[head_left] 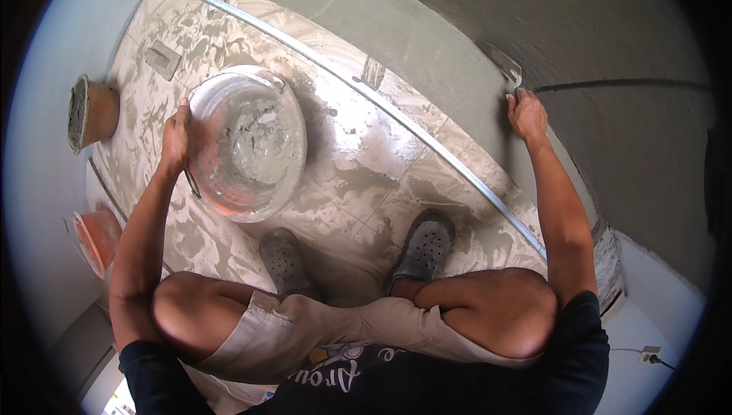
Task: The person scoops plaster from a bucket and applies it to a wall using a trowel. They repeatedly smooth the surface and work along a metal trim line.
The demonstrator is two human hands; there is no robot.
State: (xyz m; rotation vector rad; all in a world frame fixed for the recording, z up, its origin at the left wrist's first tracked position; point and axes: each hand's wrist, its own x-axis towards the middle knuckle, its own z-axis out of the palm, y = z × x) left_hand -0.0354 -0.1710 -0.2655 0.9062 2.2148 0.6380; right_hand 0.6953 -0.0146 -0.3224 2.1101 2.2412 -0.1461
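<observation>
My left hand (176, 139) grips the left rim of a wide, pale bucket (298, 163) streaked with wet grey mortar. More soupy mortar (263, 137) lies in the bottom of this bucket. Out to the right, my right hand (528, 116) is closed around the handle of a trowel (501, 58), whose blade rests along the freshly plastered grey wall. My fingers cover most of the handle. A dark line in the plaster (625, 85) runs rightward from near that hand.
A long metal straightedge (343, 85) crosses the smeared tile floor (335, 205) diagonally. On the left stand a mortar-filled orange bucket (101, 114) and another orange bucket (97, 240). A flat trowel (162, 60) lies beyond the large bucket. At lower right is a socket (650, 355) with a plug.
</observation>
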